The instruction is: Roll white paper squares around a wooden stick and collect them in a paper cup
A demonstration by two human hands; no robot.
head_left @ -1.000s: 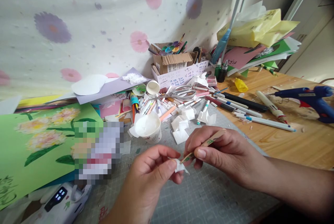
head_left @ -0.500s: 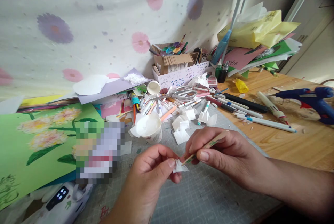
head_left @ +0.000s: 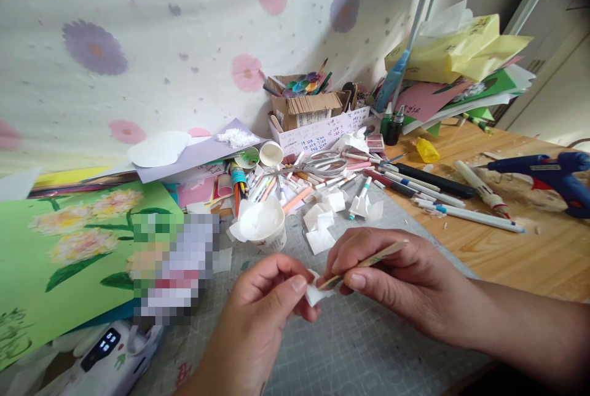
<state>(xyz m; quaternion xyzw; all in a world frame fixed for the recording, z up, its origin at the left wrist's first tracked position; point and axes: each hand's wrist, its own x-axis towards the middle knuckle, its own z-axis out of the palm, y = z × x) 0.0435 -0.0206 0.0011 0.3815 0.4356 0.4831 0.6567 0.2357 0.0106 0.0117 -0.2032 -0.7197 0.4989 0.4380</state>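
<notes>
Between the thumb and fingers of my left hand (head_left: 271, 297) is pinched a small piece of white tissue paper (head_left: 314, 295). My right hand (head_left: 391, 285) grips a flat wooden craft stick (head_left: 380, 256) with green marks on it. The stick's lower end touches the tissue, or lies right beside it; I cannot tell which. Both hands are over the grey cutting mat (head_left: 369, 347), fingertips close together. Just beyond them stand a paper cup (head_left: 267, 230) with white stuff in it and several white paper squares (head_left: 319, 224).
Several markers (head_left: 428, 187) and scissors (head_left: 325, 164) lie behind the hands. A blue glue gun (head_left: 544, 165) rests at the right on the wooden table. At the left is a green sheet with paper flowers (head_left: 83, 247). A cardboard box (head_left: 306, 110) stands at the back.
The tissue piece has turned and folded in the left fingers, with more of it rising beside the stick. The stick has tilted slightly flatter; both hands stay nearly in place.
</notes>
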